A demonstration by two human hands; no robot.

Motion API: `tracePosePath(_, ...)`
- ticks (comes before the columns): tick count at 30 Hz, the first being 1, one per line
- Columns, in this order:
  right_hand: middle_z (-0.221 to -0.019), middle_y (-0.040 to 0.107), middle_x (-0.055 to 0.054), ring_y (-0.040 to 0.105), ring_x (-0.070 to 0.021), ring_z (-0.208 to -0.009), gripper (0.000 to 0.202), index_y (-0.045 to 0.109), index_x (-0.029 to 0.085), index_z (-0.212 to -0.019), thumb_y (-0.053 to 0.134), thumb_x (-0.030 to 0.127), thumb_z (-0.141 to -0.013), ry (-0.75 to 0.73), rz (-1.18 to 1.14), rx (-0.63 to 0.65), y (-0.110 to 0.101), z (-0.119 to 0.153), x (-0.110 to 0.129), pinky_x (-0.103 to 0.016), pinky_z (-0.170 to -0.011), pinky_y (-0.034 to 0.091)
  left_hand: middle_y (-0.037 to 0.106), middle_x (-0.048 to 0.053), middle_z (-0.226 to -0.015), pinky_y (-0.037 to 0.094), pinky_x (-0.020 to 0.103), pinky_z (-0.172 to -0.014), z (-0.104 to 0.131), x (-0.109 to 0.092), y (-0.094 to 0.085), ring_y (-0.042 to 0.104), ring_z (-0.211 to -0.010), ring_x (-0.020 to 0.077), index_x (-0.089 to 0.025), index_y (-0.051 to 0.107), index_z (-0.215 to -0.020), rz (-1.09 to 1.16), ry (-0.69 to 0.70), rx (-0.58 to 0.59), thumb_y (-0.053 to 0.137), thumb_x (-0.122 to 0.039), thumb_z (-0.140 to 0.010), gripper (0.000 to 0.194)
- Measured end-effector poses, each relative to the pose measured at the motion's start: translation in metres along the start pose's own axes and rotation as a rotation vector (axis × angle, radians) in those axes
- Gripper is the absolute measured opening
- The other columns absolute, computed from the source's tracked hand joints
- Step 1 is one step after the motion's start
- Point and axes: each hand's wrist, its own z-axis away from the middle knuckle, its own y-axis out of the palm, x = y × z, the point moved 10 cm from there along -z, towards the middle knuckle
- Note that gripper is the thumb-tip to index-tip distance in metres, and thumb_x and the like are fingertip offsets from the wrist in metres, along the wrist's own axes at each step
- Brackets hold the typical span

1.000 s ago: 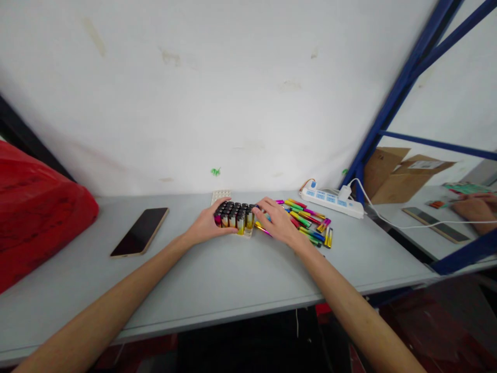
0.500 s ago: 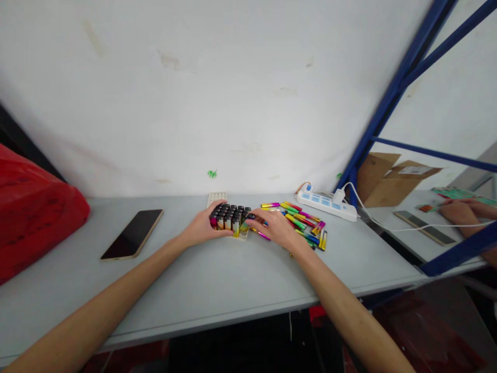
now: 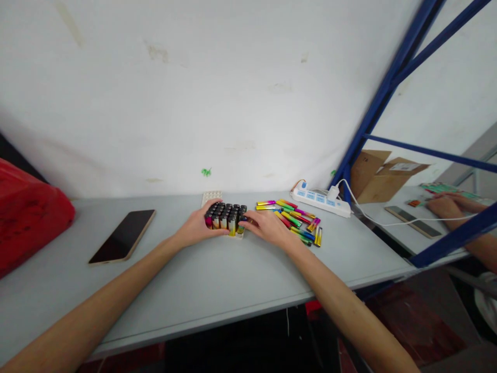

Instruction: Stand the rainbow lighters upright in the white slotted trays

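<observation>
Several black-topped lighters [image 3: 224, 211] with shiny coloured bodies stand upright, packed in rows in a white holed tray [image 3: 212, 195]. Around the left side of this block curls my left hand [image 3: 195, 226], its thumb along the front row and its fingers at the back. At the front right corner, the fingers of my right hand [image 3: 267, 226] pinch a lighter [image 3: 241, 226] by its dark top, beside the others. My fingers partly hide that lighter. To the right of my right hand lies a loose heap of metallic rainbow-coloured lighters [image 3: 297, 217].
A phone [image 3: 122, 237] lies on the grey table [image 3: 202, 290], with a red bag [image 3: 31, 215] at far left. A power strip [image 3: 321, 201] sits behind the heap. Beyond the blue frame [image 3: 359, 116] are a cardboard box [image 3: 382, 178] and another person's hands [image 3: 446, 204].
The lighter in my right hand, slanted before, now stands more upright against the block's front right corner. The whole view has shifted slightly; my left hand keeps its place around the lighters.
</observation>
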Motion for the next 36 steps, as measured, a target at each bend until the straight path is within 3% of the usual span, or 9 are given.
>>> tracePosePath(5,-0.078,0.072,-0.005,0.06,-0.0164,-0.066,0.031,0.07,0.021,-0.101,0.052,0.045,-0.107,0.013,0.06,0.089,0.006,-0.003,0.003,-0.027,-0.061,0.029,0.069,0.009,-0.132,0.055,0.043,-0.103,0.0,-0.002,0.0,0.068,-0.118,0.033,-0.022,0.045,-0.145,0.001,0.006,-0.003,0.083,-0.063,-0.066,0.097)
tracePosePath(8,-0.066,0.066,-0.005,0.055,-0.0168,-0.06,0.04,0.072,0.02,-0.081,0.06,0.054,-0.1,0.074,0.149,0.103,0.013,-0.005,-0.003,-0.029,-0.058,0.022,0.068,0.009,-0.134,0.055,0.043,-0.104,0.0,-0.001,-0.001,0.069,-0.118,0.0322,-0.022,0.044,-0.145,-0.008,0.016,-0.006,0.083,-0.063,-0.066,0.097)
tracePosePath(11,-0.057,0.058,-0.003,0.049,-0.0153,-0.056,0.053,0.066,0.02,-0.063,0.062,0.06,-0.097,0.089,0.072,0.103,0.009,-0.003,-0.009,-0.03,-0.059,0.021,0.067,0.009,-0.136,0.053,0.042,-0.107,0.0,0.001,0.0,0.068,-0.119,0.0313,-0.022,0.042,-0.146,-0.025,0.015,0.002,0.084,-0.062,-0.067,0.098)
tracePosePath(15,-0.07,0.066,-0.003,0.052,-0.0144,-0.063,0.053,0.068,0.019,-0.076,0.038,0.044,-0.111,0.099,-0.14,-0.031,-0.028,0.006,-0.024,-0.028,-0.065,0.029,0.068,0.009,-0.133,0.054,0.042,-0.105,-0.001,0.003,0.0,0.069,-0.118,0.0313,-0.021,0.043,-0.146,-0.009,0.01,0.011,0.084,-0.064,-0.067,0.098)
tracePosePath(17,-0.073,0.066,-0.002,0.052,-0.0142,-0.064,0.044,0.069,0.019,-0.083,0.042,0.041,-0.11,0.118,-0.163,-0.033,-0.038,0.01,-0.034,-0.027,-0.065,0.03,0.068,0.008,-0.132,0.055,0.042,-0.105,-0.002,0.003,0.0,0.069,-0.117,0.0318,-0.021,0.043,-0.146,-0.002,0.009,0.014,0.084,-0.064,-0.067,0.099)
tracePosePath(21,-0.081,0.067,-0.001,0.056,-0.014,-0.07,0.025,0.07,0.017,-0.087,0.068,0.04,-0.097,0.102,-0.149,0.12,-0.018,0.011,-0.04,-0.025,-0.066,0.033,0.07,0.008,-0.13,0.055,0.044,-0.104,-0.002,0.005,0.0,0.07,-0.115,0.0322,-0.021,0.044,-0.147,-0.006,-0.004,0.013,0.084,-0.065,-0.066,0.1)
tracePosePath(25,-0.095,0.068,-0.007,0.061,-0.0201,-0.086,0.025,0.071,0.016,-0.095,0.077,0.04,-0.09,0.097,0.008,0.2,0.009,0.011,-0.036,-0.028,-0.074,0.04,0.07,0.01,-0.13,0.056,0.045,-0.103,-0.002,0.005,0.0,0.07,-0.116,0.0325,-0.022,0.044,-0.146,0.004,-0.01,0.013,0.084,-0.066,-0.065,0.101)
tracePosePath(31,-0.105,0.066,-0.012,0.062,-0.0249,-0.099,0.022,0.069,0.016,-0.1,0.065,0.037,-0.099,0.097,0.185,0.21,0.019,0.013,-0.031,-0.033,-0.085,0.044,0.067,0.01,-0.136,0.054,0.048,-0.107,-0.002,0.005,0.001,0.067,-0.12,0.0363,-0.02,0.044,-0.146,-0.002,0.025,0.013,0.084,-0.062,-0.068,0.098)
tracePosePath(36,-0.098,0.07,-0.01,0.064,-0.0204,-0.09,0.028,0.064,0.017,-0.107,0.041,0.032,-0.11,0.195,-0.009,0.114,0.001,0.012,-0.047,-0.029,-0.079,0.042,0.068,0.01,-0.136,0.056,0.049,-0.106,-0.002,0.007,0.0,0.07,-0.117,0.0342,-0.022,0.044,-0.146,-0.002,0.037,0.006,0.084,-0.061,-0.067,0.097)
